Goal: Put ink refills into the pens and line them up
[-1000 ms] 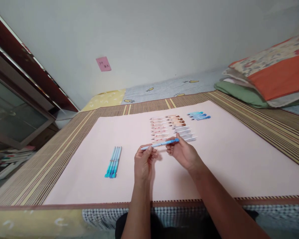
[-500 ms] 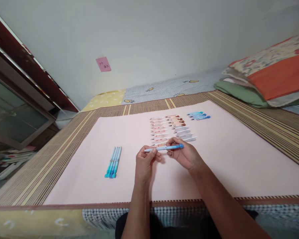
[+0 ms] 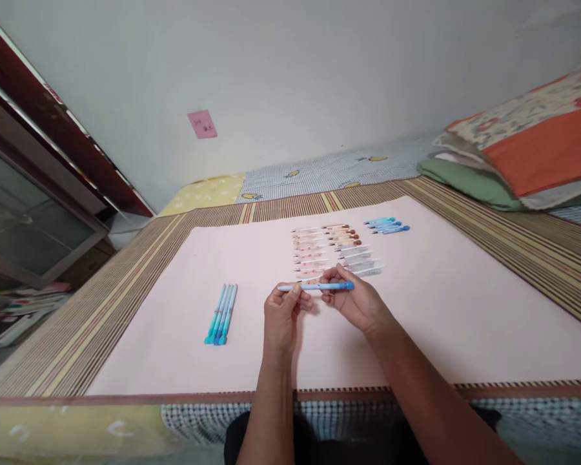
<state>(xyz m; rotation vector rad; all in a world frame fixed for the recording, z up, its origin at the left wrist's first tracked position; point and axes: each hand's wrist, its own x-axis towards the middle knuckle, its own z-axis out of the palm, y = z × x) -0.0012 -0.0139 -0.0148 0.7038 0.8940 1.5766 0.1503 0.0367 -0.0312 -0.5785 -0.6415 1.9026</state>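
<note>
A blue pen (image 3: 314, 287) with a darker blue knob at its right end lies level between my two hands. My left hand (image 3: 283, 310) pinches its pale left end between thumb and fingers. Closed round the darker end is my right hand (image 3: 356, 300). Just beyond my hands, pink-patterned pens (image 3: 310, 254) form a column. Beside them lie brown-topped pens (image 3: 343, 236) and grey pens (image 3: 361, 260). Several blue pens (image 3: 387, 225) sit farther back on the right. To the left, several capped blue and teal pens (image 3: 221, 314) lie side by side.
All the pens rest on a pale pink sheet (image 3: 164, 349) over a striped mat (image 3: 101, 310). Folded bedding (image 3: 537, 155) is piled at the right. A pink note (image 3: 202, 124) is stuck to the wall. A glass-fronted cabinet (image 3: 24, 213) stands at the left.
The pen in my hands has shifted very slightly left and lies more level. Both hands keep their grip, and the pens on the sheet stay in place.
</note>
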